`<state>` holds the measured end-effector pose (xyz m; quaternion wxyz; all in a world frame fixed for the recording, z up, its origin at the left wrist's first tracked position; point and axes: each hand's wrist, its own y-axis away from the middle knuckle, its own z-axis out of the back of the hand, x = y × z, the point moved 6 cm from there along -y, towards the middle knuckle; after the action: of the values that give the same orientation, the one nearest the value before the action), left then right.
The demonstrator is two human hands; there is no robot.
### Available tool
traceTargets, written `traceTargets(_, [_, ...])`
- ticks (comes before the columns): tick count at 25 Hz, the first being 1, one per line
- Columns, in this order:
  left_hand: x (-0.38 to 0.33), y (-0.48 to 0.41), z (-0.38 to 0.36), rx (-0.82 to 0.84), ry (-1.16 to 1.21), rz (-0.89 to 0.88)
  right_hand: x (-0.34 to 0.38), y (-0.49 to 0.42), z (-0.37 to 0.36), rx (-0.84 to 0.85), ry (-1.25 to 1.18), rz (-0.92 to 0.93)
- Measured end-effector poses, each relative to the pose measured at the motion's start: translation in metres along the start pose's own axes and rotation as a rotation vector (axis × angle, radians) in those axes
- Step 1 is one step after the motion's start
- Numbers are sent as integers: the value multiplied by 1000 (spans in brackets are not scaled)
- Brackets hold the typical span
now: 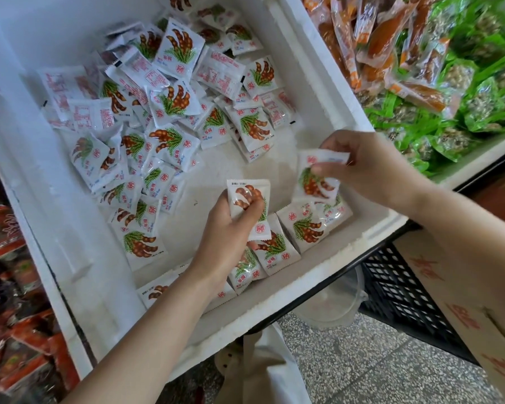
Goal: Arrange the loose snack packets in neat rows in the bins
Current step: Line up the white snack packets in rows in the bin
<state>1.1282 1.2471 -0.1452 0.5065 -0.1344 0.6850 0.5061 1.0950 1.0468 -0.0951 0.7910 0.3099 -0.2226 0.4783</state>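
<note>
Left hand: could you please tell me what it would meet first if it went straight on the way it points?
Likely the loose packets heaped beyond the bare floor of the bin; the left hand points that way. The right hand sits just beside that line, though depth is unclear.

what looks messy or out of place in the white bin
The loose packets across the far part of the white bin lie in a jumbled heap, overlapping, some face down. Only a short row by the near wall is lined up. The left hand and right hand hold packets.
</note>
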Motion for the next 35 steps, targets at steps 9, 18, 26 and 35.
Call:
traceTargets(9, [2,5,-10,30,-12,30,-26,-12,-24,348,652,44])
traceTargets(18, [7,2,-11,43,-25,34,-36,-18,-43,282,655,155])
traceTargets(26, [-26,-18,-12,43,-264,-230,13,3,-49,186,-239,47])
traceTargets(35, [-52,-110,15,-316,-519,-186,-15,-47,-27,-81,-262,-100])
